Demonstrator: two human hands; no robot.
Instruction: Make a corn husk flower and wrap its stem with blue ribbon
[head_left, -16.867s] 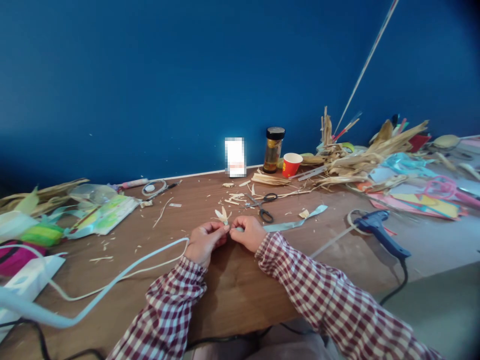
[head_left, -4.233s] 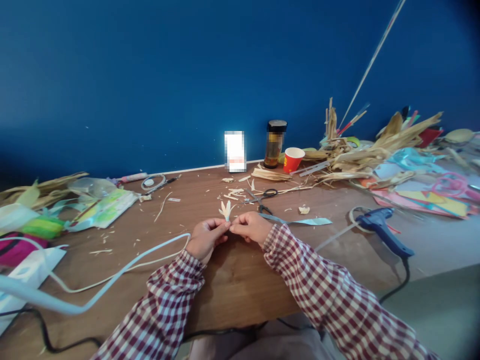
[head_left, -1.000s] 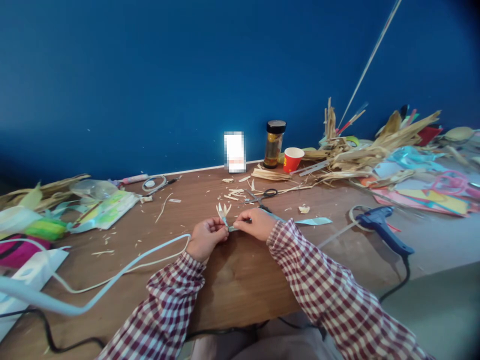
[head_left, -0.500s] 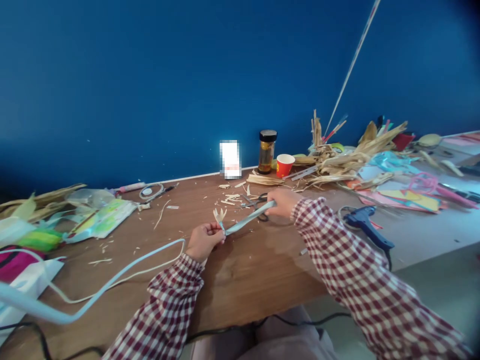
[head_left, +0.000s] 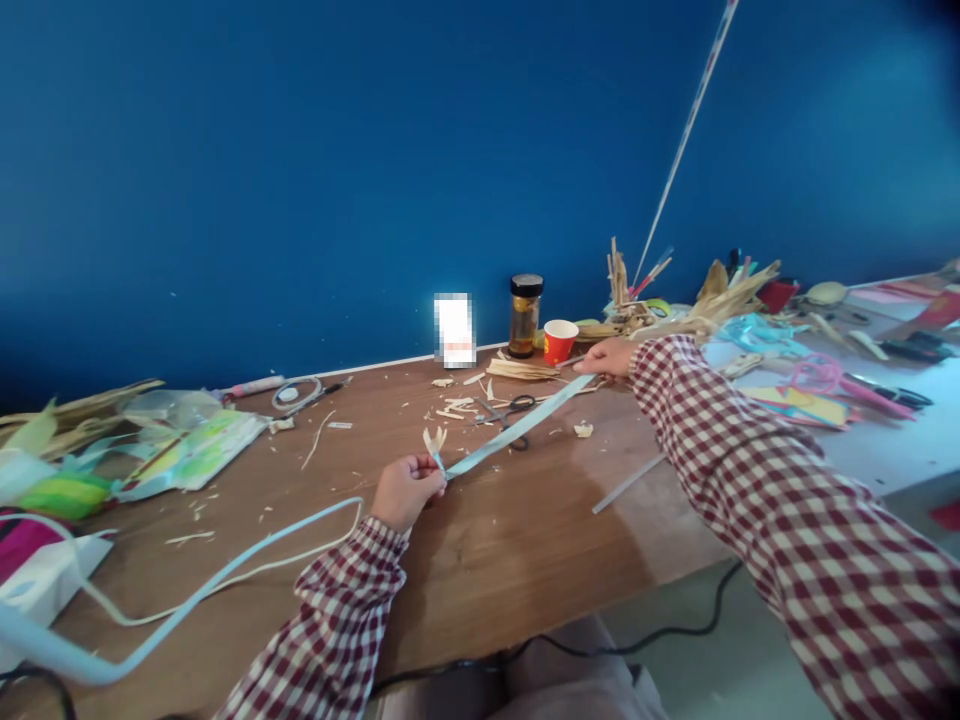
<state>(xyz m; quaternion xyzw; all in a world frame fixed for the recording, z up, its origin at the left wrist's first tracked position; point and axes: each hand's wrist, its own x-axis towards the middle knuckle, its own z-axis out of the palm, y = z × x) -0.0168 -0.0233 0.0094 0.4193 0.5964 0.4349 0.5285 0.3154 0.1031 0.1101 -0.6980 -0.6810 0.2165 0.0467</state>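
Observation:
My left hand [head_left: 407, 490] is closed in a pinch on the base of a small cream flower-like piece [head_left: 434, 443] with pointed, splayed tips. A pale blue strip [head_left: 517, 430] runs from that base up to the right, stretched taut above the table. Its far end is pinched in my right hand [head_left: 611, 357], whose fingers are closed near the red paper cup [head_left: 560, 343]. Behind the strip lies a pair of scissors [head_left: 517, 405] with dark handles, partly covered by it. Cream scraps [head_left: 455, 408] are scattered beside the blades.
A dark-lidded jar [head_left: 525, 318] stands by the blue wall. Dried husks [head_left: 724, 300] and coloured papers [head_left: 802, 405] are heaped on the right. A translucent stick [head_left: 628, 485] lies by my right sleeve. A white cable [head_left: 247, 560] loops at left, near a painted sheet [head_left: 214, 450].
My right hand has moved to the right and away, drawing out a longer stretch of the strip. My left hand keeps its pinch on the flower-like piece, and the view has shifted slightly.

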